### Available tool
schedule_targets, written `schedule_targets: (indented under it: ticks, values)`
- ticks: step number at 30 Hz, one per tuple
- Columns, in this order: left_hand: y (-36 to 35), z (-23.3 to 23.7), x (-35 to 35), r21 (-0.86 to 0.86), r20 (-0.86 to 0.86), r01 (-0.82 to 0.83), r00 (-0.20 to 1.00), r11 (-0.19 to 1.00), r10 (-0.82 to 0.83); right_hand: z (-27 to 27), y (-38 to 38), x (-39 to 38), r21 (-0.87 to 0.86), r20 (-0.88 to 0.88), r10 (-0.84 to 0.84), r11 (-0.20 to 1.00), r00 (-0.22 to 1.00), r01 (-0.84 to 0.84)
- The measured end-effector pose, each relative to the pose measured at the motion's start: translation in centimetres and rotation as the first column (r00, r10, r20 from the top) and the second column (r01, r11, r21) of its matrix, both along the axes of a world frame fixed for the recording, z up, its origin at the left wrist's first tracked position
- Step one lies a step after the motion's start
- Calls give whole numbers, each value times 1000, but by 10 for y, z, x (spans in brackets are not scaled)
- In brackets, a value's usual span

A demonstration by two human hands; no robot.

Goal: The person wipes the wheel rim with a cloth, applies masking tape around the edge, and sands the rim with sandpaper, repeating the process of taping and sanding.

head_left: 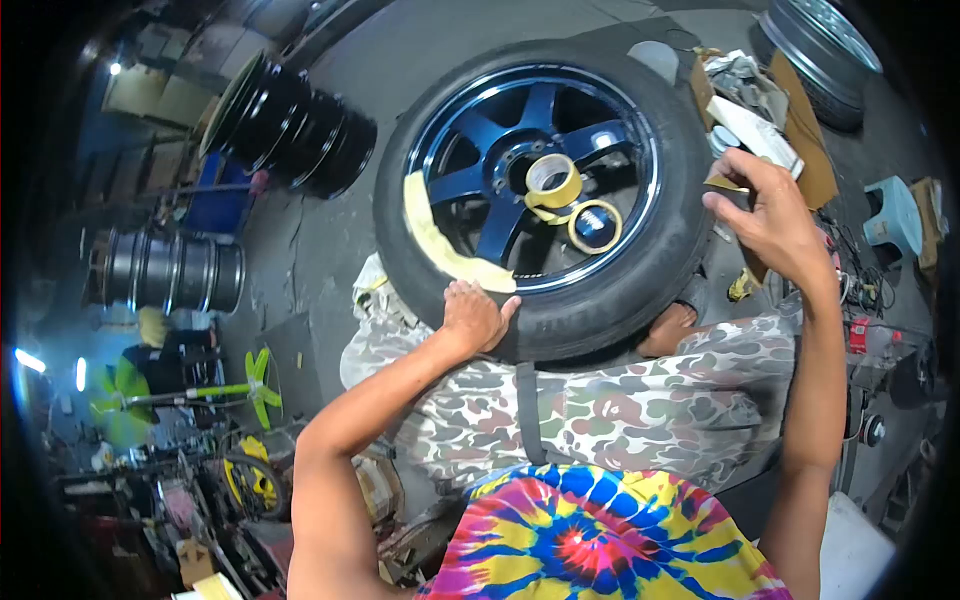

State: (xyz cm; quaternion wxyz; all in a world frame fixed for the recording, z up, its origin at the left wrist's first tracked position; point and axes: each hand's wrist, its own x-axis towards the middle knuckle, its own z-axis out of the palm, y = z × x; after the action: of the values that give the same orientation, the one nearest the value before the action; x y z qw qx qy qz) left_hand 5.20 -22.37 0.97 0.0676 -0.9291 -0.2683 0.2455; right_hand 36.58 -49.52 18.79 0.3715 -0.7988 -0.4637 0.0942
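Note:
A tire [540, 325] with a blue spoked rim [455, 185] lies in front of my legs. Pale yellow tape [430, 240] covers the rim's edge at the lower left. My left hand [475, 315] rests on the tire beside the lower end of that tape, fingers bent over its edge. Two rolls of yellow tape, one upright roll [570, 190] and one flatter roll [595, 227], lie on the spokes. My right hand [765, 210] is raised right of the tire, pinching a small dark piece with a yellowish edge [728, 184].
Black drums [300, 125] stand at the left, with a green-bladed fan [262, 388] below them. On the right are a cardboard box [805, 130] with paper and cloth, another wheel [815, 60] and a light blue stool [892, 220]. Cables lie near the stool.

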Motion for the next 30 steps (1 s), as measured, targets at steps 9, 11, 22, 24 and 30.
schedule_targets:
  ticks: [9, 11, 22, 24, 30]
  values:
    - [53, 4, -21, -23, -46, -83, 996, 996, 81, -10, 6, -5, 5, 45, 8, 1000, 999, -8]
    - [73, 5, -28, 12, -22, -19, 1000, 1000, 19, -10, 9, -6, -6, 44, 20, 1000, 999, -20]
    - [14, 10, -30, -37, 154, 29, 988, 999, -23, -15, 32, -19, -169, -104, 37, 984, 994, -55]
    - [4, 13, -29, -62, 176, 13, 984, 998, -2, -23, 40, -26, -118, -72, 48, 991, 996, -56]
    - [2, 18, -37, -75, 220, -1, 975, 997, 18, -50, 64, -42, -194, -149, 24, 980, 989, -53]
